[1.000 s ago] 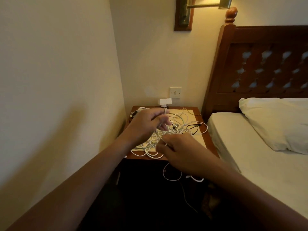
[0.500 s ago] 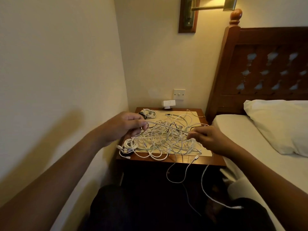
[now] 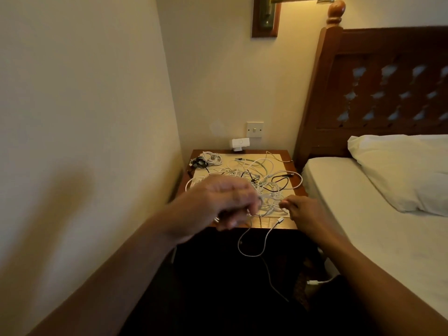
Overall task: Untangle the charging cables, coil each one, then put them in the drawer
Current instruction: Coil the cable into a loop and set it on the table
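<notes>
A tangle of white and black charging cables (image 3: 261,180) lies on the wooden nightstand (image 3: 294,166). My left hand (image 3: 225,200) hovers over the pile's front left, blurred, with fingers closed around a white cable. My right hand (image 3: 303,212) sits at the front right edge, pinching a white strand between thumb and finger. One white cable (image 3: 254,248) hangs in a loop over the nightstand's front edge. Two small coiled cables (image 3: 208,160) rest at the back left corner. The drawer front is in deep shadow below.
A white adapter (image 3: 240,144) stands against the wall under a light switch (image 3: 255,129). The bed (image 3: 363,226) with a pillow (image 3: 407,170) borders the right side, a bare wall (image 3: 84,141) the left. A white plug end (image 3: 315,283) lies near the floor.
My left hand has swung from the pile's left edge toward the centre front. My right hand has slid down to the front right corner. The view has tilted down a little.
</notes>
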Action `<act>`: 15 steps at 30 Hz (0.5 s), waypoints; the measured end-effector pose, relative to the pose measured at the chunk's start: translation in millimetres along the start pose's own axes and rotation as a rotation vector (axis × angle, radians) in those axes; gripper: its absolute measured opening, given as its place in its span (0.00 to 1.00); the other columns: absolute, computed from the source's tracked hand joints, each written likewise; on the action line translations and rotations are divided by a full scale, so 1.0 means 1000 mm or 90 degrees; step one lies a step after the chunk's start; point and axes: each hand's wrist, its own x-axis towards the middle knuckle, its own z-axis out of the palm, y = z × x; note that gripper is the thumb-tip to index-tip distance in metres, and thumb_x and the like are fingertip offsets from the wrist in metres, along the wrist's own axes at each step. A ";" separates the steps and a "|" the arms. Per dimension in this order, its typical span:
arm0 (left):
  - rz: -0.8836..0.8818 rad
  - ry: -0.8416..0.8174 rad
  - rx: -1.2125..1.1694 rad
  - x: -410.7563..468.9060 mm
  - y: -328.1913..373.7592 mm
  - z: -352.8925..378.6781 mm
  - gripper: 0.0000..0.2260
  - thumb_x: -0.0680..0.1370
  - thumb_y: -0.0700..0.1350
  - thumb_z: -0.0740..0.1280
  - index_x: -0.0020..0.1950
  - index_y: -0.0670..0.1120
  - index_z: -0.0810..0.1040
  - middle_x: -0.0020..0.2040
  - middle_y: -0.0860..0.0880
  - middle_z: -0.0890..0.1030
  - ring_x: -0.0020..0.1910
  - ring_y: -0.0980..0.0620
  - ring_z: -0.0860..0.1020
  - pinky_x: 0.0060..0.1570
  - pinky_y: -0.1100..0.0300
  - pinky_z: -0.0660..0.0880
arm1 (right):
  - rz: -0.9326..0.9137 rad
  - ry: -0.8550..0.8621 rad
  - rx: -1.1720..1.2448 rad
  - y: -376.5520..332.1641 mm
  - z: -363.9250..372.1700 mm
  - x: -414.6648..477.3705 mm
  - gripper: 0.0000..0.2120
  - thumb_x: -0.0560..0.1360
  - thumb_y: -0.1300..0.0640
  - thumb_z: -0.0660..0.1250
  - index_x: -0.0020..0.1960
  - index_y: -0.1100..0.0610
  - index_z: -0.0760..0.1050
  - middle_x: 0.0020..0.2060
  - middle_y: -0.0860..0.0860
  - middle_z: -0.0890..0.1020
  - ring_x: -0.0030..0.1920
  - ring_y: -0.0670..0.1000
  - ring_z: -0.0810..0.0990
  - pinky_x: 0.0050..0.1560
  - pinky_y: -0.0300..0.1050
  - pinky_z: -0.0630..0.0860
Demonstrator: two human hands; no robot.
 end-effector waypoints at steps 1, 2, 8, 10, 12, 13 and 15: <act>-0.007 -0.048 0.022 -0.001 -0.001 0.009 0.12 0.83 0.47 0.61 0.46 0.43 0.79 0.31 0.48 0.73 0.28 0.54 0.68 0.29 0.63 0.65 | 0.007 0.023 -0.005 0.000 0.001 0.002 0.12 0.84 0.51 0.64 0.59 0.53 0.85 0.52 0.50 0.86 0.50 0.50 0.82 0.54 0.49 0.79; -0.009 -0.070 0.029 -0.002 -0.003 0.012 0.12 0.84 0.47 0.61 0.47 0.43 0.80 0.32 0.46 0.73 0.28 0.53 0.68 0.29 0.62 0.65 | 0.014 0.032 -0.013 -0.001 0.000 0.003 0.12 0.84 0.51 0.64 0.59 0.53 0.85 0.54 0.51 0.87 0.52 0.51 0.82 0.56 0.51 0.79; 0.008 0.192 -0.091 0.002 -0.023 -0.023 0.14 0.84 0.48 0.61 0.51 0.39 0.81 0.30 0.50 0.70 0.29 0.53 0.64 0.34 0.59 0.63 | 0.040 -0.140 0.012 0.010 -0.003 -0.007 0.06 0.83 0.53 0.66 0.55 0.45 0.82 0.47 0.46 0.85 0.48 0.47 0.83 0.54 0.45 0.80; -0.028 0.198 -0.052 0.008 -0.030 -0.026 0.13 0.84 0.46 0.60 0.52 0.38 0.80 0.31 0.49 0.71 0.29 0.54 0.66 0.33 0.63 0.65 | 0.034 -0.254 0.023 0.009 -0.003 -0.012 0.14 0.79 0.55 0.72 0.60 0.40 0.77 0.58 0.45 0.83 0.60 0.46 0.81 0.65 0.51 0.78; -0.075 0.160 -0.019 0.014 -0.039 -0.020 0.13 0.85 0.45 0.60 0.53 0.38 0.80 0.31 0.50 0.73 0.30 0.55 0.68 0.32 0.65 0.66 | -0.010 -0.289 0.067 -0.009 -0.004 -0.014 0.29 0.75 0.55 0.77 0.71 0.42 0.71 0.68 0.45 0.77 0.68 0.47 0.75 0.69 0.48 0.74; -0.088 0.145 -0.021 0.017 -0.042 -0.016 0.13 0.85 0.44 0.60 0.53 0.38 0.80 0.32 0.49 0.74 0.30 0.55 0.68 0.31 0.66 0.66 | -0.044 -0.289 0.105 -0.023 -0.005 -0.015 0.33 0.74 0.56 0.78 0.74 0.44 0.68 0.70 0.46 0.76 0.70 0.46 0.74 0.69 0.47 0.73; -0.091 0.140 -0.046 0.024 -0.044 -0.011 0.13 0.86 0.45 0.60 0.52 0.38 0.80 0.32 0.49 0.74 0.29 0.54 0.68 0.30 0.66 0.66 | -0.110 -0.311 0.194 -0.050 -0.010 -0.018 0.31 0.75 0.58 0.76 0.75 0.48 0.69 0.69 0.46 0.77 0.69 0.45 0.76 0.70 0.47 0.74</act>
